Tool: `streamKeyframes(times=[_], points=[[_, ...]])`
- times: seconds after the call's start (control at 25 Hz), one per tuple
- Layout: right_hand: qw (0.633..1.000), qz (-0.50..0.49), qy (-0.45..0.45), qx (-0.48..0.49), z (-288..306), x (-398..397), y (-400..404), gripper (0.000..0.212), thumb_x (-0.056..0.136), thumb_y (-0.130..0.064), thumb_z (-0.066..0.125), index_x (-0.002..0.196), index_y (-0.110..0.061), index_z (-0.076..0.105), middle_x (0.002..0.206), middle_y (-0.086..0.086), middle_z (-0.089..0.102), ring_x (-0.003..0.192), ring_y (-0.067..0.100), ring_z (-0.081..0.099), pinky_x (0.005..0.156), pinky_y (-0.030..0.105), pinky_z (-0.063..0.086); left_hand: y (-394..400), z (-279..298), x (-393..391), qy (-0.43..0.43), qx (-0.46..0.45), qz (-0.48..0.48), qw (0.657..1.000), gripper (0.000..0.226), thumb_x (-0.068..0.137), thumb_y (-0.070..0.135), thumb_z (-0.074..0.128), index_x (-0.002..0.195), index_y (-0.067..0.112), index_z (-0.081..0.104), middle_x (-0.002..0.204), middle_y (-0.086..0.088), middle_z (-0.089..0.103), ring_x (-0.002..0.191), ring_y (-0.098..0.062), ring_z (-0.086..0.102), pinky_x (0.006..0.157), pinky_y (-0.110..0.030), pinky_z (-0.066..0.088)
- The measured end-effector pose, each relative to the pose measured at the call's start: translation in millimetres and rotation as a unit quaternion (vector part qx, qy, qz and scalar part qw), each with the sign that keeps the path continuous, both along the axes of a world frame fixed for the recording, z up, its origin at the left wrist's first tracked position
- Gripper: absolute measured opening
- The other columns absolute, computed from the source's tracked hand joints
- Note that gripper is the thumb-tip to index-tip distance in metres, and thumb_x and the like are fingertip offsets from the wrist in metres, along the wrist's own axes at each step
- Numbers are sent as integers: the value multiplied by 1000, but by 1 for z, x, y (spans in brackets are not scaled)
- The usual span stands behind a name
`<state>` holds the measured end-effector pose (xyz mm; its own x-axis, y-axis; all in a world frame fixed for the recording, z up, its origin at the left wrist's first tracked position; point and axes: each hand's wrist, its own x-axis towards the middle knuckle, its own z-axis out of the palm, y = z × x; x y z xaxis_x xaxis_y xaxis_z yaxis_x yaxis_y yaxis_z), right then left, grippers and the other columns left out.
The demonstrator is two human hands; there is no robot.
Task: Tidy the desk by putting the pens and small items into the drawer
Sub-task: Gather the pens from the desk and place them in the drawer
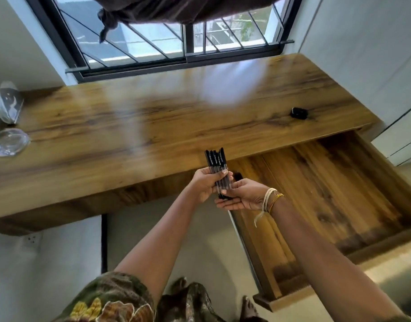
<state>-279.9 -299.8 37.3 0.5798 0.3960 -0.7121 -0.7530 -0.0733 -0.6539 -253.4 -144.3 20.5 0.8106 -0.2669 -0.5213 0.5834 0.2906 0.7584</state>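
The left hand (205,184) grips a bundle of pens (217,167) upright, fingers curled round the clear barrels, while the right hand (242,196) lies flat, palm up, under the lower ends, squaring them. The bundle hangs in the air just in front of the desk (153,126) edge, beside the left wall of the drawer (327,194), which stands pulled well out; its wooden floor looks bare as far as can be seen. So the gathering of pens seems done, yet nothing is put away. A small black item (299,113) sits on the desk near the right end, just behind the drawer, and is likely still to go in. Clear plastic wrappers (8,119) lie at the far left. The drawer offers wide open room; only its near left wall stands between bundle and floor.
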Motion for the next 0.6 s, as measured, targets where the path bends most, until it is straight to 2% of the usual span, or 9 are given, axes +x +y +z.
streamKeyframes(times=[0.12,0.24,0.36,0.44,0.6], points=[[999,50,-19,4,-3,-22,-53,34,88,6,59,122,7,56,115,24,67,104,27,69,81,31,59,-46,-3,-27,17,-30,23,999,13,90,3,61,99,-5,66,91,-14,71,76,-18,72,70,-35,61],[991,93,-94,-35,-6,-44,-94,32,86,11,59,118,10,57,104,18,71,90,20,73,76,29,61,-87,-6,-50,30,-30,34,999,19,89,4,63,104,-8,66,92,-15,70,80,-21,71,77,-37,60],[984,114,-129,-49,-13,-62,-119,28,86,7,60,114,11,57,102,17,71,83,17,74,79,31,58,-115,-10,-68,48,-17,47,998,26,86,5,66,110,-7,64,92,-14,72,86,-24,71,81,-39,59],[986,110,-116,-46,-19,-68,-131,30,87,6,60,116,11,56,105,19,70,84,18,74,79,31,58,-126,-14,-78,62,-9,54,997,25,85,5,68,109,-5,65,91,-13,74,88,-24,72,79,-38,60],[996,86,-23,8,-32,-77,-150,27,90,-4,61,115,6,59,107,25,69,95,27,72,78,29,60,-147,-27,-90,96,15,76,992,25,84,3,68,108,-5,64,86,-13,75,83,-24,74,67,-35,60]])
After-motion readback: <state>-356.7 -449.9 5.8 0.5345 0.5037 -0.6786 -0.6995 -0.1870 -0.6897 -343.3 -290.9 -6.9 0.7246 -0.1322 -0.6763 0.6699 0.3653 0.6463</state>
